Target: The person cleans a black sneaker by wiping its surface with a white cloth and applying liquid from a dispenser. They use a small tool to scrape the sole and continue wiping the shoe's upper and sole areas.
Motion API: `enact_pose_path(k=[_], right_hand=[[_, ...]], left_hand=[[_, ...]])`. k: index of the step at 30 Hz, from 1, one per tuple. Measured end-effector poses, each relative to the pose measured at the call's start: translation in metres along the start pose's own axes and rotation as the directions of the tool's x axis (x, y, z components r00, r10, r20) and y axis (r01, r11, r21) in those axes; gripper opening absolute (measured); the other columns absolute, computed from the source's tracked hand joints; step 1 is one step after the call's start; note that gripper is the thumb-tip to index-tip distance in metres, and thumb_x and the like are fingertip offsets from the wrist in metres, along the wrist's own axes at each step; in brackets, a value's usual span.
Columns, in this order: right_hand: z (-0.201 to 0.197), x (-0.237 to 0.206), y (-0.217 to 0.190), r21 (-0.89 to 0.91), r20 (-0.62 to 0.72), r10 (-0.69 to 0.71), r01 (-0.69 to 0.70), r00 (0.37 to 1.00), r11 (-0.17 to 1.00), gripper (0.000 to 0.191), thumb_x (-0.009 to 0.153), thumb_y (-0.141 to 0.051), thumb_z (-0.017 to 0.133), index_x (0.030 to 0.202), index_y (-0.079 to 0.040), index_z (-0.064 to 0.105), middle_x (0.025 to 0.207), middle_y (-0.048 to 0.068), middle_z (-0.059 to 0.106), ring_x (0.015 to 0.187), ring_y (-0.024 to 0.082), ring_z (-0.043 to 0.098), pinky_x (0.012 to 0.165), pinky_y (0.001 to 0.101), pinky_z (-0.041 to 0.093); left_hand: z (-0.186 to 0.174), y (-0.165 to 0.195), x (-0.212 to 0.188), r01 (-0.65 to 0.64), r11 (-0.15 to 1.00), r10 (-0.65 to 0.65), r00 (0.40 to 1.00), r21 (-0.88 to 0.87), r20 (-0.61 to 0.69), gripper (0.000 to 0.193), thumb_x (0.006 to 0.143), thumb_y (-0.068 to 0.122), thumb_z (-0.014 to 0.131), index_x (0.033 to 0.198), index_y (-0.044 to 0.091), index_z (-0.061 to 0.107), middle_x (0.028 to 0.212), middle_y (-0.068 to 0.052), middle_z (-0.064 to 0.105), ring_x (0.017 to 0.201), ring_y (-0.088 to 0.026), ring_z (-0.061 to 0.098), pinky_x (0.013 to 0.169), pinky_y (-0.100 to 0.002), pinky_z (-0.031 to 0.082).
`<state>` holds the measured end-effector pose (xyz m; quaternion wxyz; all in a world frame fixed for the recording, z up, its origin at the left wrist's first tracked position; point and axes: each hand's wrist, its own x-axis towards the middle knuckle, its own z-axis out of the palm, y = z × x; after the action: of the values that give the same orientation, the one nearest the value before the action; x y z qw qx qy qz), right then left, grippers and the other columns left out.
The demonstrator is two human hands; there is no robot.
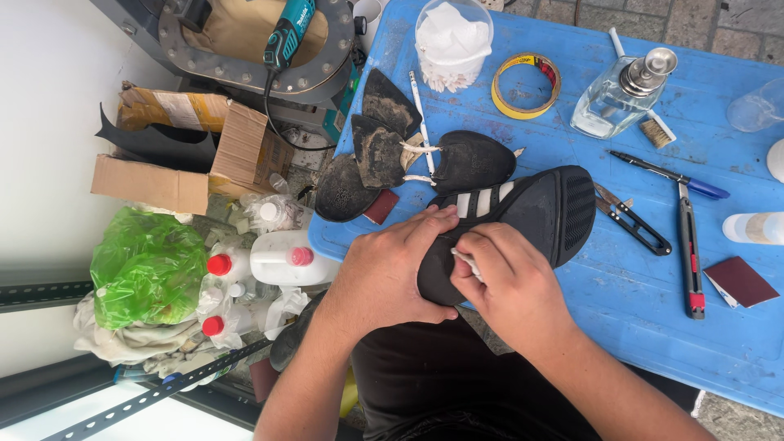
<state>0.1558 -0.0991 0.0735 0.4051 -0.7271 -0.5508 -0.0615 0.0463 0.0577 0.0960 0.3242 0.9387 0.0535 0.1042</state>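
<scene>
Your left hand wraps over the heel end of the black shoe, fingers spread across its upper and thumb tucked beneath, so the shoe lies sole-up and steady at the near edge of the blue desk. Your right hand pinches a small white pad between thumb and fingertips and presses it against the sole near the heel; both hands are closed on what they hold and sit close together, almost touching. The shoe lies tilted, its toe pointing away from you, which turns the smooth matte rubber of the heel area up to your right hand. The forefoot shows a fine ribbed tread, and white stripes run along the dark side panel.

Just beyond the shoe lie worn sole pieces, dusty, grey-brown and scuffed, some overlapping each other. A clear tub of white pads stands behind them, next to a yellow tape roll lying flat. To your right are a glass dispenser bottle, black snips, a blue pen, a utility knife and a dark red square of sandpaper. On the floor at your left sit white plastic jugs with red caps and a crumpled green bag.
</scene>
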Motion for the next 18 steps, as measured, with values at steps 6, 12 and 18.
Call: enact_pose_path(k=[6, 12, 18], right_hand=[[0.011, 0.0, -0.006, -0.046, -0.043, -0.037, 0.035, 0.998, 0.998, 0.027, 0.084, 0.0, 0.075, 0.107, 0.002, 0.062, 0.105, 0.016, 0.064, 0.096, 0.033, 0.067, 0.084, 0.0404, 0.057], [0.005, -0.002, -0.002, -0.001, -0.023, -0.038, 0.038, 0.999, 0.999, 0.026, 0.084, 0.001, 0.075, 0.107, 0.002, 0.062, 0.105, 0.015, 0.064, 0.095, 0.032, 0.066, 0.082, 0.041, 0.056], [0.007, -0.006, -0.004, -0.022, -0.05, 0.006, -0.007, 0.999, 1.0, 0.023, 0.086, 0.001, 0.074, 0.106, 0.003, 0.063, 0.104, 0.015, 0.064, 0.094, 0.033, 0.066, 0.082, 0.041, 0.056]], left_hand=[[0.005, 0.001, 0.001, 0.036, 0.999, -0.036, 0.999, 0.019, -0.001, 0.098, 0.047, 0.033, 0.095, 0.134, 0.006, 0.057, 0.133, -0.011, 0.067, 0.132, -0.027, 0.06, 0.098, -0.041, 0.055], [0.001, -0.002, 0.001, 0.018, 1.0, -0.018, 1.0, -0.01, 0.004, 0.096, 0.045, 0.034, 0.096, 0.13, 0.008, 0.06, 0.135, -0.009, 0.068, 0.131, -0.027, 0.06, 0.097, -0.041, 0.055], [0.003, 0.001, 0.001, 0.032, 0.999, -0.032, 0.999, 0.001, 0.008, 0.096, 0.046, 0.033, 0.095, 0.132, 0.007, 0.059, 0.133, -0.008, 0.068, 0.132, -0.026, 0.06, 0.097, -0.041, 0.055]])
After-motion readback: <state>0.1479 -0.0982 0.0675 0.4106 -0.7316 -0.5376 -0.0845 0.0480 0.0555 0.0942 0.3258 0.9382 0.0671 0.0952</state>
